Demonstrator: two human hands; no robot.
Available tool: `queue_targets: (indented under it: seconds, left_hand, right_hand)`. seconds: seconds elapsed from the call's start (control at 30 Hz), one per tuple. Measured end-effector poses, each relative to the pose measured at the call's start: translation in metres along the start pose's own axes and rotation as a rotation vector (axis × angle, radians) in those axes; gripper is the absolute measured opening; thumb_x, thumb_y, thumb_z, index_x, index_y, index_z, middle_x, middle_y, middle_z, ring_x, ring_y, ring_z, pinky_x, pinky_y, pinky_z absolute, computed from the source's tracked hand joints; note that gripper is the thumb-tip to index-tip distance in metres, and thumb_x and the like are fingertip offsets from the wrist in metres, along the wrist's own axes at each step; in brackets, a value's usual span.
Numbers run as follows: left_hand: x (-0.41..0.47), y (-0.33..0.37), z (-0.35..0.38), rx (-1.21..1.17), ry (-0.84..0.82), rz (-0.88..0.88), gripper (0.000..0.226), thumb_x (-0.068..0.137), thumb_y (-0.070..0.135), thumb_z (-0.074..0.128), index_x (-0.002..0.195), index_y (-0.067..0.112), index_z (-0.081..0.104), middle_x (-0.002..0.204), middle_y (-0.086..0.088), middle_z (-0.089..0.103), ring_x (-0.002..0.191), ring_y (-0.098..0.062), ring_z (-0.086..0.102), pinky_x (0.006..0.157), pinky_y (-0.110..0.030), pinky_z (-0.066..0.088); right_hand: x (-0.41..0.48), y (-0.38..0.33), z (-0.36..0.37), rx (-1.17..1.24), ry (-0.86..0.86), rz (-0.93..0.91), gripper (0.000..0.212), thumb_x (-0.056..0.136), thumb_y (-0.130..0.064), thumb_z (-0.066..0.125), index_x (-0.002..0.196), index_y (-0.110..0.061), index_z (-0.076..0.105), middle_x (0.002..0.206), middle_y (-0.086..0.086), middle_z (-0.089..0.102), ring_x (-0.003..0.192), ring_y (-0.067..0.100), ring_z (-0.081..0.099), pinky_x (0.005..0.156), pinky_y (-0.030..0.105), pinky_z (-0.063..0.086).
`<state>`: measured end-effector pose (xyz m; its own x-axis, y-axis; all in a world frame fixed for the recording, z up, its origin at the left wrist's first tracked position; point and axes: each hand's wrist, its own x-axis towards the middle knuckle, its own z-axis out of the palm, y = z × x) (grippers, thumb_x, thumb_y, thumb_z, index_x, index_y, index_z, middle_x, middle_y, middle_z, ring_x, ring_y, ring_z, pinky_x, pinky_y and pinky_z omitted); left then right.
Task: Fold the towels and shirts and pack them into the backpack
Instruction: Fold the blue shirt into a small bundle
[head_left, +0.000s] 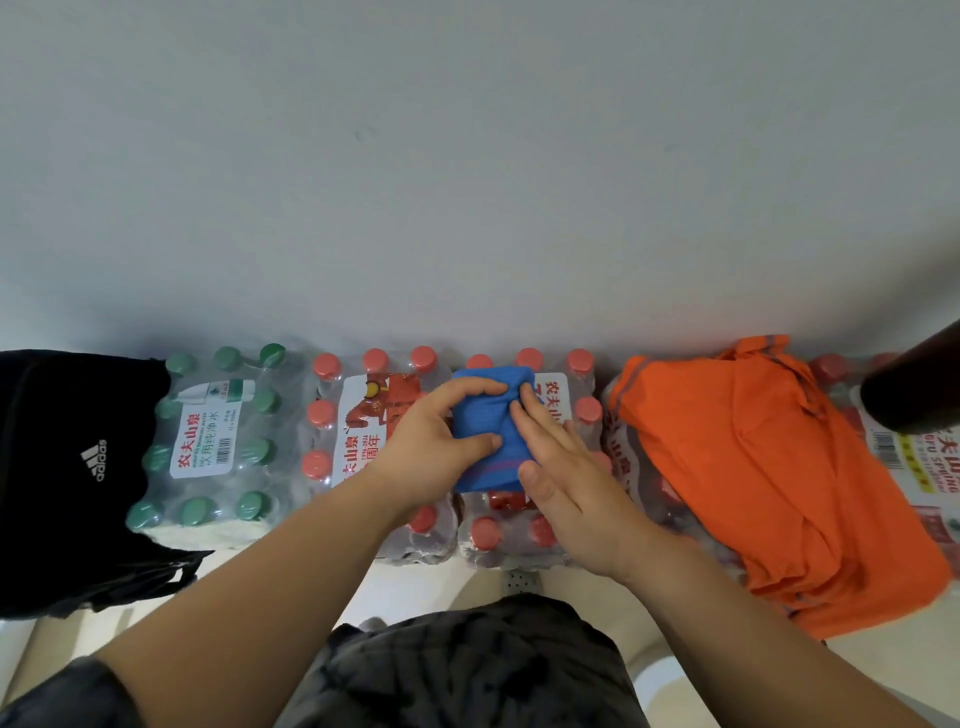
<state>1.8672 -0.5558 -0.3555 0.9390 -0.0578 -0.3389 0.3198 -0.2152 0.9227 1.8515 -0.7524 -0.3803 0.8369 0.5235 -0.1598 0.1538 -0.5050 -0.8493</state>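
Note:
A small blue towel (488, 415), folded into a narrow rectangle, lies on top of shrink-wrapped water bottle packs in the middle. My left hand (431, 441) grips its left edge, fingers over the top and thumb on the cloth. My right hand (561, 462) lies flat on its right side, pressing it down. An orange shirt (753, 478) lies loosely spread over the packs to the right. A black backpack (67, 467) with a white logo stands at the far left.
Packs of bottles run in a row against a pale wall: green caps (218, 441) at left, red caps (332, 415) in the middle and right. A dark cylindrical object (914, 384) juts in at the right edge. Pale floor lies below.

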Motion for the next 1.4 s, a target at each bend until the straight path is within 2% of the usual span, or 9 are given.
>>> queue_targets:
  seconds: [0.33,0.57,0.7,0.8,0.93,1.1,1.2,1.27,1.4]
  left_hand:
    - [-0.065,-0.014,-0.145,0.083,0.197,0.125,0.052,0.077,0.014,0.077,0.119,0.042,0.066,0.126,0.012,0.060,0.117,-0.012,0.060,0.101,-0.045,0.051]
    - [-0.145,-0.035,-0.299,0.150,0.304,0.216,0.054,0.078,0.003,0.077,0.113,0.042,0.066,0.124,0.013,0.057,0.113,-0.001,0.056,0.093,-0.019,0.048]
    - [-0.201,-0.039,-0.390,0.098,0.250,0.212,0.052,0.076,0.006,0.076,0.112,0.041,0.067,0.121,0.016,0.059,0.109,-0.009,0.060,0.087,-0.027,0.050]
    - [-0.231,-0.048,-0.453,-0.051,0.305,0.199,0.048,0.068,0.013,0.073,0.110,0.036,0.070,0.118,0.006,0.065,0.103,-0.021,0.064,0.084,-0.043,0.055]
    - [-0.235,-0.088,-0.516,-0.217,0.431,0.140,0.050,0.078,-0.009,0.072,0.103,0.035,0.072,0.112,-0.002,0.067,0.086,-0.018,0.067,0.071,-0.036,0.059]
    - [-0.198,-0.172,-0.535,-0.032,0.376,-0.024,0.050,0.074,0.008,0.073,0.110,0.042,0.069,0.119,0.005,0.061,0.102,-0.023,0.065,0.090,-0.043,0.058]
    - [-0.175,-0.210,-0.522,0.210,0.230,-0.006,0.052,0.076,0.004,0.073,0.111,0.041,0.067,0.122,0.010,0.053,0.112,-0.009,0.055,0.097,-0.015,0.043]
    - [-0.166,-0.224,-0.517,0.383,0.160,-0.007,0.051,0.078,0.002,0.071,0.116,0.035,0.065,0.118,0.005,0.048,0.106,-0.010,0.052,0.087,-0.006,0.037]
    - [-0.164,-0.243,-0.534,0.562,0.218,-0.074,0.053,0.079,0.004,0.066,0.127,0.026,0.062,0.114,0.000,0.041,0.094,-0.016,0.050,0.088,-0.021,0.039]
  right_hand:
    - [0.052,-0.104,0.082,-0.017,-0.056,-0.164,0.074,0.096,-0.075,0.020,0.158,-0.034,0.019,0.165,-0.027,0.001,0.152,-0.002,0.003,0.125,0.048,0.014]
    - [0.101,-0.206,0.188,-0.034,0.051,-0.247,0.070,0.097,-0.073,0.024,0.147,-0.030,0.048,0.158,-0.020,0.035,0.147,0.000,0.027,0.122,0.036,0.025]
    - [0.124,-0.268,0.242,-0.058,0.084,-0.268,0.059,0.101,-0.066,0.024,0.144,-0.034,0.049,0.155,-0.020,0.039,0.147,0.004,0.029,0.121,0.042,0.028]
    - [0.141,-0.304,0.276,-0.191,0.075,-0.304,0.051,0.100,-0.057,0.036,0.146,-0.036,0.046,0.157,-0.022,0.033,0.148,0.002,0.024,0.122,0.041,0.025]
    - [0.162,-0.325,0.321,-0.620,0.022,-0.470,0.051,0.096,-0.055,0.050,0.144,-0.039,0.050,0.166,-0.014,0.018,0.155,0.022,0.009,0.124,0.049,0.011]
    - [0.170,-0.330,0.351,-0.958,-0.029,-0.415,0.042,0.091,-0.057,0.048,0.120,-0.037,0.070,0.163,-0.012,0.029,0.155,0.031,0.003,0.121,0.062,0.002]
    - [0.170,-0.335,0.353,-1.079,-0.021,-0.293,0.044,0.089,-0.063,0.043,0.107,-0.035,0.073,0.161,-0.011,0.034,0.154,0.036,0.008,0.119,0.067,0.002]
    - [0.169,-0.336,0.352,-1.136,-0.033,-0.181,0.053,0.088,-0.069,0.037,0.108,-0.034,0.072,0.158,-0.008,0.039,0.152,0.038,0.017,0.118,0.070,0.007]
    - [0.169,-0.333,0.344,-1.183,-0.046,-0.094,0.070,0.085,-0.075,0.032,0.113,-0.025,0.072,0.143,-0.001,0.056,0.134,0.033,0.045,0.114,0.054,0.034]
